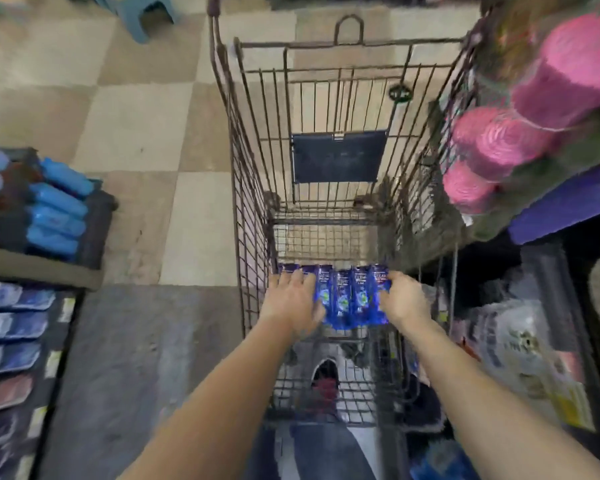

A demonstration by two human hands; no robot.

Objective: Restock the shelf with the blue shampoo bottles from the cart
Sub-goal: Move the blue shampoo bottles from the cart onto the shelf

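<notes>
Several blue shampoo bottles (343,294) lie side by side in a row at the near end of the wire shopping cart (253,188). Both my arms reach down into the cart. My left hand (291,301) lies on the leftmost bottles, fingers spread over them. My right hand (400,299) is at the row's right end, its fingers curled round the outermost bottle. The middle bottles show between my hands. The shelf on the left (45,268) carries light blue bottles (58,209) on top and flat blue packs (14,323) below.
Pink-capped bottles (499,147) jut out from the right-hand shelf close to the cart's rim. Bagged goods (520,341) sit lower on the right. A dark panel (338,155) hangs on the cart's far wall. A grey stool (142,12) stands on the tiled floor (136,126).
</notes>
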